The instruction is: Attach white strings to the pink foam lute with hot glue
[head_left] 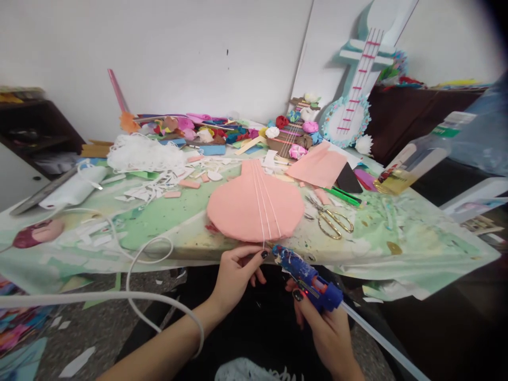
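A pink paper-covered guitar shape (pixel 238 206) lies flat at the table's near edge, with several white strings (pixel 266 211) running from its neck down to its lower rim. My left hand (pixel 238 270) pinches the end of one white string just below that rim. Wrapped in my right hand (pixel 323 328) is a blue hot glue gun (pixel 304 272), a small red light glowing on its body. Its nozzle points up and left, close to my left fingertips at the rim. A long translucent glue stick (pixel 381 338) sticks out of its back.
Gold-handled scissors (pixel 333 219) and a green cutter (pixel 343 197) lie to the right. A tilted bottle (pixel 420 153) stands beyond them. A white cord (pixel 130 270) loops over my left forearm. Paper scraps and a string heap (pixel 143 153) cover the back left; a decorated guitar (pixel 353 106) leans on the wall.
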Action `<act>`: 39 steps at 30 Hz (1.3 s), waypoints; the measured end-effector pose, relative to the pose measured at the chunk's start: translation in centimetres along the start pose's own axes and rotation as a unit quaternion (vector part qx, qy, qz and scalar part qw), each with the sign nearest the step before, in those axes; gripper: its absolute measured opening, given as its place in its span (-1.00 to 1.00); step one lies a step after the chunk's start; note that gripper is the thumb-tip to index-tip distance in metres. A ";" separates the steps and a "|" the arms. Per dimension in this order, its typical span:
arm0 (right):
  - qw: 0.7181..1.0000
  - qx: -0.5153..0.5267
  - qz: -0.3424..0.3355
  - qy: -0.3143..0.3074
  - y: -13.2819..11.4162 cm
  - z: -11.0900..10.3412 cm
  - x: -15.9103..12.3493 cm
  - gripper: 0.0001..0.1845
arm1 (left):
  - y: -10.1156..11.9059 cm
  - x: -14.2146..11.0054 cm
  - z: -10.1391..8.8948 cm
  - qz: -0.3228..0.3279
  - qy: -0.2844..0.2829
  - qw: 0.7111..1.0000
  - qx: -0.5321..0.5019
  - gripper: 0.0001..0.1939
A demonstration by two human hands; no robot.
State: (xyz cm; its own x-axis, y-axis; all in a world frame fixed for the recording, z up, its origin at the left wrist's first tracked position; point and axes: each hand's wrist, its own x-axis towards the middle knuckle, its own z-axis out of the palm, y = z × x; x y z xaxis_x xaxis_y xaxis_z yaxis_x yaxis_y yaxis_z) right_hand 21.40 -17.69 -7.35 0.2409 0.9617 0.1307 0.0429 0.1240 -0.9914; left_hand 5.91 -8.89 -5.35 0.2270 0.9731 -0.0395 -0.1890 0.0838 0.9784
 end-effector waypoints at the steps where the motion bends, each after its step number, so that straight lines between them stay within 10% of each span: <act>1: 1.000 -0.003 -0.002 -0.001 0.0 0.1 0.0 -0.78 | 0.0 -0.1 0.0 0.001 0.000 1.000 0.002 -0.65; 39: 0.993 -0.106 -0.037 -0.032 -0.7 0.2 0.1 -0.83 | 0.7 -1.0 -0.3 0.020 0.001 0.999 0.043 -0.77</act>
State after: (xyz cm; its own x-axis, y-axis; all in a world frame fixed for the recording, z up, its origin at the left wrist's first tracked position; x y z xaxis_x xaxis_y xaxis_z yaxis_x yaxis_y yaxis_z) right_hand 21.15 -17.66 -6.67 0.1676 0.9663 0.1954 0.2625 0.1473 -0.9536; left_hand 5.25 -9.79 -4.64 0.2184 0.9759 -0.0002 -0.1155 0.0260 0.9930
